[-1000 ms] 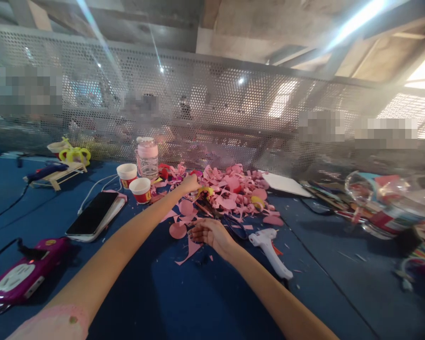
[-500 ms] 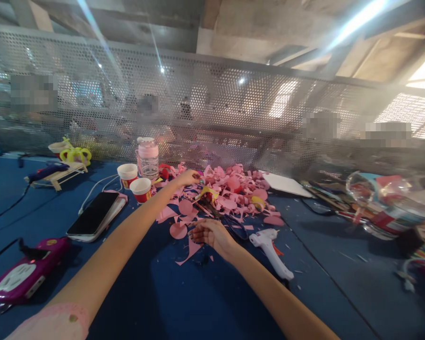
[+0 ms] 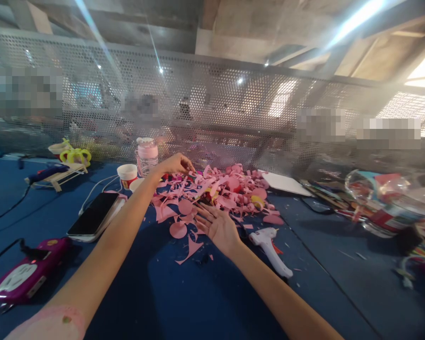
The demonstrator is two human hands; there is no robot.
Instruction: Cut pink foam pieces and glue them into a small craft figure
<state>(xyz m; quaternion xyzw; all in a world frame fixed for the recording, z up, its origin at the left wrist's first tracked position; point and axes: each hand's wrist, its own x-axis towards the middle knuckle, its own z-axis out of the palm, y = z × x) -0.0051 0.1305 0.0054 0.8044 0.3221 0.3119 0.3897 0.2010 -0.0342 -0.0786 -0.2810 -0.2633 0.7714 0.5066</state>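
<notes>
A loose heap of pink paper scraps (image 3: pixel 230 186), with strips, curls and round pieces, lies in front of me. My left hand (image 3: pixel 178 164) hovers over the heap's back left side, fingers bent down and close together; whatever is between the fingertips is too small to make out. My right hand (image 3: pixel 219 230) is at the heap's near edge, palm turned up and fingers spread, holding nothing. Behind its wrist, the dark handle of scissors (image 3: pixel 243 232) is mostly hidden. Left of that hand lie a pink paper circle (image 3: pixel 178 230) and a curved offcut (image 3: pixel 191 250).
To the right lies a white glue gun (image 3: pixel 273 252). Leftward are a phone (image 3: pixel 94 215), a purple power strip (image 3: pixel 26 274), paper cups (image 3: pixel 126 174) and a pink-lidded bottle (image 3: pixel 148 153). A perforated metal screen (image 3: pixel 219 108) closes off the back; a clear jar (image 3: pixel 393 217) stands far right.
My left hand has lifted and drawn back to the left. The right hand has shifted slightly up and right, turning its palm upward and covering more of the scissors.
</notes>
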